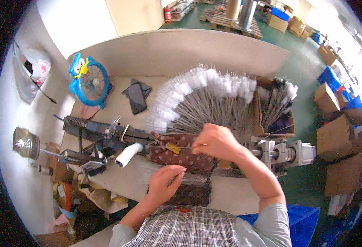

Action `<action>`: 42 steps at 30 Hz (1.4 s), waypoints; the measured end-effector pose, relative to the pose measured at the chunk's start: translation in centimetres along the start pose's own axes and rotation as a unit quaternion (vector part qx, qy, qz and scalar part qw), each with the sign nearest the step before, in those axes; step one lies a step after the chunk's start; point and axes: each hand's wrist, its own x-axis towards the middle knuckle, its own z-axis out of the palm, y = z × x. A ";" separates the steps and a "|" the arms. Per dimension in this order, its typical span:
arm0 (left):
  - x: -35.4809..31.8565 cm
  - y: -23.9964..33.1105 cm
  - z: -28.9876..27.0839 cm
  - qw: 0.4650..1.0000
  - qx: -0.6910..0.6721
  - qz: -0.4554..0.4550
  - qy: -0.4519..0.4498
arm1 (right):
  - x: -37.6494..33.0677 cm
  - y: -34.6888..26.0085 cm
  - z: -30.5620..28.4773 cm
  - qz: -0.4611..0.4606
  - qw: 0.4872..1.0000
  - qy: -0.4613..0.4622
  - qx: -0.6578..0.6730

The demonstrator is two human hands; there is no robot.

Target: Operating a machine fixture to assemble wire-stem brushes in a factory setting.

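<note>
Right hand (pixel 217 142) closed in a pinch on a thin pale rod (pixel 181 147), held level over a brown dotted cloth pad (pixel 181 158) on the beige workbench (pixel 234 193); a small yellow piece (pixel 173 148) sits on the rod near its left end. Left hand (pixel 164 183) curled with fingertips together on a flat sheaf of thin clear-sleeved wires (pixel 193 178) at the pad's near edge; whether it grips one, cannot tell. Behind the hands, a fan of grey wires with clear plastic tips (pixel 205 96). Left: dark metal machine frame (pixel 98 133) with a white cylindrical handle (pixel 127 154). Packages: open brown cardboard box (pixel 271 111) on the bench's right; stacked brown cartons (pixel 345 144) on the green floor; blue crates (pixel 333 78) beyond.
</note>
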 end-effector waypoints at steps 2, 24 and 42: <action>-0.3 0.0 0.1 0.999 0.006 -0.039 0.002 | 2.6 -1.5 2.0 -0.038 0.999 0.023 0.027; 1.0 -9.1 -1.7 0.958 -0.030 -0.284 -0.008 | 5.6 -4.9 6.0 -0.077 0.984 0.132 -0.096; 0.0 -9.0 -1.7 0.967 -0.008 -0.252 -0.034 | 5.6 4.6 11.9 0.061 0.969 0.236 -0.046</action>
